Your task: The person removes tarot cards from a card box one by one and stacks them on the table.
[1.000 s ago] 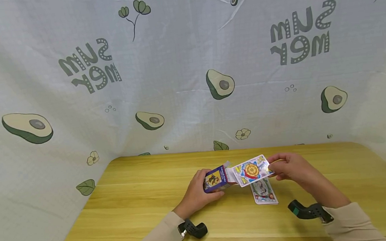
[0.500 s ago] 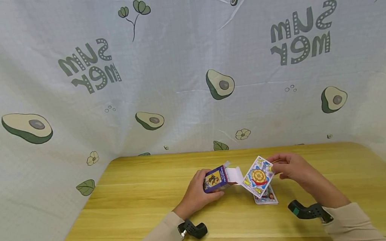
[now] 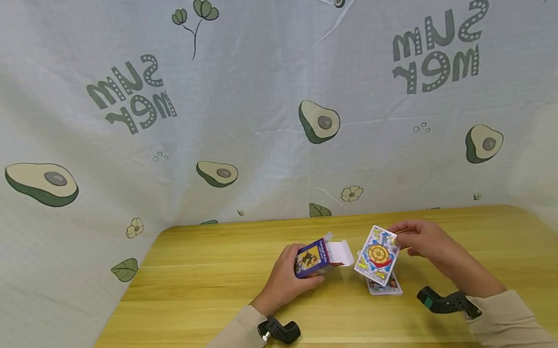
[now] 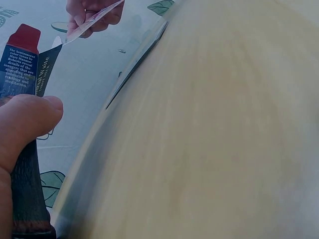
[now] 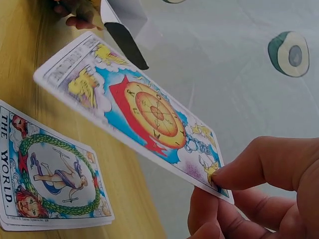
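Note:
My left hand [image 3: 287, 277] grips a dark blue tarot card box [image 3: 311, 259], its white flap open toward the right. In the left wrist view the thumb lies across the box [image 4: 20, 69], whose side carries printed text. My right hand [image 3: 424, 242] pinches a tarot card [image 3: 377, 253] by one corner between thumb and fingers; a golden wheel shows on its face. This card [image 5: 154, 112] hangs tilted above the table in the right wrist view. Beneath it a small stack of tarot cards [image 5: 60, 177] lies face up, "The World" on top, partly hidden in the head view.
The wooden table [image 3: 212, 321] reaches back to a pale curtain [image 3: 252, 88] printed with avocados and lettering. Black wrist camera mounts [image 3: 284, 331] sit on both forearms, low over the tabletop.
My right hand has drawn the wheel card away from the box mouth, rightward, and turned it more upright over the stack. The left hand and box have stayed put.

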`<action>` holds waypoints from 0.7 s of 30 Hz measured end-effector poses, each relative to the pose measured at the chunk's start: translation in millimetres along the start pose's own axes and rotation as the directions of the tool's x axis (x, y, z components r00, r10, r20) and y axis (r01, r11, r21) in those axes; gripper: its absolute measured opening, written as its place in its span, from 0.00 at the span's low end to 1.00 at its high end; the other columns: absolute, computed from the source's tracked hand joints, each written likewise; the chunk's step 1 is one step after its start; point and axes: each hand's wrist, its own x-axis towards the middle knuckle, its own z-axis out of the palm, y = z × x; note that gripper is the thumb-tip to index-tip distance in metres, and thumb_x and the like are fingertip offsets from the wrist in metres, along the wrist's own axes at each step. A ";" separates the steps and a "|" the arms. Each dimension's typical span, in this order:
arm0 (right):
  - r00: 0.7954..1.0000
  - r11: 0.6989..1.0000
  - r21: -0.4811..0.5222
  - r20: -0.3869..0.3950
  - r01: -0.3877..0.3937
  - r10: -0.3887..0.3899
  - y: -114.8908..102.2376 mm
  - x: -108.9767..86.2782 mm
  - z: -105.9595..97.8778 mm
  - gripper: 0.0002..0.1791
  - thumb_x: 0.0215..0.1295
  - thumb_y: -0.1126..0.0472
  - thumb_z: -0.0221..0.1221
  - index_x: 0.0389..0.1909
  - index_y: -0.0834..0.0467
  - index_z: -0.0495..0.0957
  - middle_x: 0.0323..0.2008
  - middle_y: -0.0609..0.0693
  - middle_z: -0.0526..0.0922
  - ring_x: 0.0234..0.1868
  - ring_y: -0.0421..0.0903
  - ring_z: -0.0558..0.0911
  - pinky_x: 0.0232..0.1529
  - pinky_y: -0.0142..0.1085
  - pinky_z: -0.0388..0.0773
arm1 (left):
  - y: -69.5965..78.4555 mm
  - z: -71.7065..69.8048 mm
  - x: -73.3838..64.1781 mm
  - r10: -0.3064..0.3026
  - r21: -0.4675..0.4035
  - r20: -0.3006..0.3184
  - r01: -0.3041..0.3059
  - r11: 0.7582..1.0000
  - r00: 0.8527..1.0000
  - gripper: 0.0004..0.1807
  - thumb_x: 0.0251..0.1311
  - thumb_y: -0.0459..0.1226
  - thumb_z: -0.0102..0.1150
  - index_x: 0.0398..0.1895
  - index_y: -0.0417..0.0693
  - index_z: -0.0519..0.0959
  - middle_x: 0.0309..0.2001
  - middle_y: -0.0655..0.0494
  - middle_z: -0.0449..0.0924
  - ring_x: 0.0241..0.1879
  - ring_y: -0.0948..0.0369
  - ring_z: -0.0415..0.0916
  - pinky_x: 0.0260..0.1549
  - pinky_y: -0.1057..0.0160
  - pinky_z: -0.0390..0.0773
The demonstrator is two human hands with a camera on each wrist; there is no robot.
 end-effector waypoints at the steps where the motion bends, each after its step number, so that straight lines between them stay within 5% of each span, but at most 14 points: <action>1: 1.000 1.000 -0.002 -0.001 -0.001 0.001 0.2 0.0 -0.2 0.21 0.64 0.62 0.55 0.56 0.69 0.71 0.46 0.56 0.80 0.42 0.50 0.77 0.43 0.42 0.75 | 0.2 0.0 0.0 -0.001 -0.002 0.001 0.001 1.000 1.000 0.38 0.49 0.54 0.71 0.60 0.52 0.67 0.49 0.60 0.69 0.44 0.64 0.68 0.44 0.65 0.72; 21: 0.999 0.999 0.014 0.020 -0.032 0.032 8.5 13.3 -0.1 0.20 0.65 0.60 0.58 0.53 0.68 0.75 0.42 0.53 0.81 0.42 0.51 0.75 0.42 0.42 0.75 | 1.0 0.1 0.1 -0.003 -0.008 0.004 0.003 1.000 1.000 0.37 0.49 0.52 0.72 0.60 0.52 0.67 0.49 0.60 0.69 0.45 0.63 0.69 0.45 0.65 0.72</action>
